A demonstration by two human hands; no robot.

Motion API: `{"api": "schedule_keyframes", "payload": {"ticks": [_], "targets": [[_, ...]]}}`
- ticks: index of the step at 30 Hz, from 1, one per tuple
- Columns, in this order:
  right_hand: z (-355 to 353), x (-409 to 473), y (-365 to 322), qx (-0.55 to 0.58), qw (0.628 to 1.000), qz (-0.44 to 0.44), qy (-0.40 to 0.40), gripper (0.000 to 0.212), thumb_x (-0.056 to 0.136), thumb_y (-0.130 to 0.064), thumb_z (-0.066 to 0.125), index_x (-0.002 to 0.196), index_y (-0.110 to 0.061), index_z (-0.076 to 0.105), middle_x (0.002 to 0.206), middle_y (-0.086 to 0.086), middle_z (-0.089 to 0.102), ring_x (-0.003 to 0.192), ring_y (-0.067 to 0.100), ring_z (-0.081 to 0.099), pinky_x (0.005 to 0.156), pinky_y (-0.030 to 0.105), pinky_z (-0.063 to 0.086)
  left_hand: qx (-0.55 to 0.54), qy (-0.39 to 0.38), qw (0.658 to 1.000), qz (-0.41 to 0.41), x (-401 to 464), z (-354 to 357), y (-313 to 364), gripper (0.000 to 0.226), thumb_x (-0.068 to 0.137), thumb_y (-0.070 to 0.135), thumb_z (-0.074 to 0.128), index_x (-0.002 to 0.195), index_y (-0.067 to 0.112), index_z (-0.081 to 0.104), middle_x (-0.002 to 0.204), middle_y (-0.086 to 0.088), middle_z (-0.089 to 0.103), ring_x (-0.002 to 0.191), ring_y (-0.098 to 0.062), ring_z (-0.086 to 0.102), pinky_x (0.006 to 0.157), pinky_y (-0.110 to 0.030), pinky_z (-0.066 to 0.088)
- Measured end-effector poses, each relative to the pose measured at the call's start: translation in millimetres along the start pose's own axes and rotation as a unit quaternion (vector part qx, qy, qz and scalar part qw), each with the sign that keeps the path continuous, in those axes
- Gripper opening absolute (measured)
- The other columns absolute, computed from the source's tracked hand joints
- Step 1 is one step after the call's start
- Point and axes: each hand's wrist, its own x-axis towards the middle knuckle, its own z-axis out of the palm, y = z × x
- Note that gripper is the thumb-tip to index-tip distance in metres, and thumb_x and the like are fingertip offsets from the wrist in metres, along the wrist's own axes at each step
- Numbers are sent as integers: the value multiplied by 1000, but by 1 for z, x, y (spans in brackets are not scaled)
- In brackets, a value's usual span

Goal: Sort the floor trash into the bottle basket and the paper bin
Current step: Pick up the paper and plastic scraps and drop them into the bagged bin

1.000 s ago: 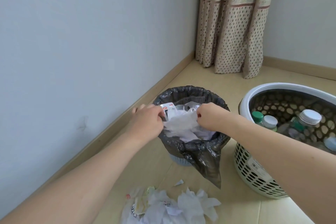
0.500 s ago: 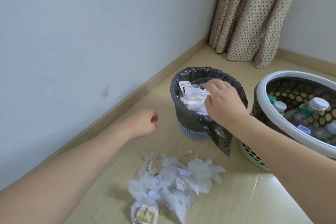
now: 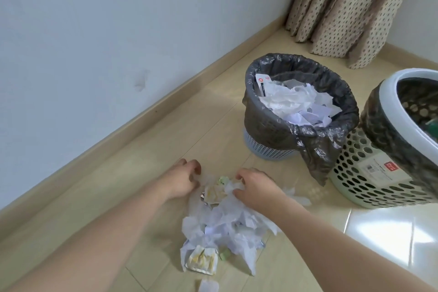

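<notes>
A pile of crumpled white paper and wrappers (image 3: 222,225) lies on the wood floor in front of me. My left hand (image 3: 182,180) is at the pile's far left edge, its fingers curled onto thin tissue. My right hand (image 3: 256,187) is on the pile's far right side and grips crumpled paper with curled fingers. The paper bin (image 3: 267,125), lined with a black bag, stands beyond the pile and is heaped with white paper. The white bottle basket (image 3: 379,173) stands to its right, with only a little of its inside in view.
The wall and its baseboard (image 3: 142,121) run along the left. A patterned curtain (image 3: 343,7) hangs in the far corner. A stray paper scrap (image 3: 208,285) lies near the bottom edge. Glossy white tiles (image 3: 391,244) begin at the right.
Both hands left the paper bin and came down to the floor pile. My view dropped lower and closer to the pile, and more paper now sits in the bin.
</notes>
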Motion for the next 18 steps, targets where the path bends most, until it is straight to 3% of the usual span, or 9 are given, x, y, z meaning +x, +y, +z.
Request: {"api": "schedule_keyframes", "payload": {"ticks": [3, 7, 12, 15, 18], "targets": [[11, 12, 2, -23, 1000, 15, -5, 31, 90, -36, 56, 118, -21, 57, 117, -1, 59, 107, 21, 54, 90, 31, 44, 15, -6, 1000, 8, 13, 1, -6, 11, 90, 19, 58, 101, 19, 57, 100, -1, 43, 87, -24, 52, 79, -29, 42], [15, 16, -1, -57, 998, 14, 7, 15, 92, -24, 49, 96, -20, 62, 99, 0, 64, 94, 23, 59, 81, 31, 48, 10, -25, 1000, -9, 21, 1, -6, 4, 89, 16, 55, 90, 20, 55, 103, -4, 46, 89, -26, 53, 80, -31, 45], [3, 20, 1, -5, 999, 44, 1, 13, 87, -18, 48, 76, -22, 51, 85, -2, 59, 83, 21, 57, 71, 31, 47, 0, -29, 999, -34, 20, 1, -2, 8, 85, 12, 50, 85, 20, 48, 113, -8, 50, 102, -29, 54, 77, -29, 42], [-8, 20, -1, 26, 997, 66, 29, 10, 89, -16, 47, 81, -17, 53, 88, 1, 59, 82, 19, 55, 67, 27, 41, -11, -33, 998, -50, 19, -1, -2, 8, 85, 10, 51, 90, 17, 51, 116, -9, 50, 106, -30, 54, 75, -27, 38], [-13, 23, -5, 18, 997, 71, 1, 14, 89, -19, 48, 96, -13, 59, 99, 3, 61, 90, 19, 57, 76, 28, 46, -36, -43, 997, -57, 19, -4, -3, 10, 84, 7, 52, 90, 14, 55, 117, -11, 54, 104, -30, 56, 73, -27, 40]]}}
